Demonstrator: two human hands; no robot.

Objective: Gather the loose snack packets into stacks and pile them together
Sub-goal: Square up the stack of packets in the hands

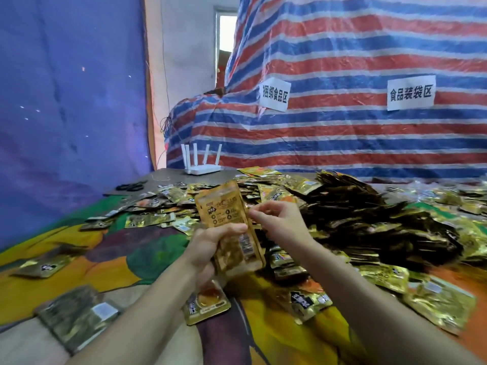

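You're mid-stack here: left hand (208, 246) clenched round the upright stack of packets (224, 209) dead center, right hand (279, 222) pinching its 3 o'clock edge. I'd guess next is squaring it, then onto the heap (355, 206) at 2 o'clock.

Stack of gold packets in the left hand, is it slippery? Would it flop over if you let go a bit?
Probably slippery: the stack has glossy foil faces, so packets could slide apart. It likely stays fairly stiff, since its top half stands up above the left hand without bending.
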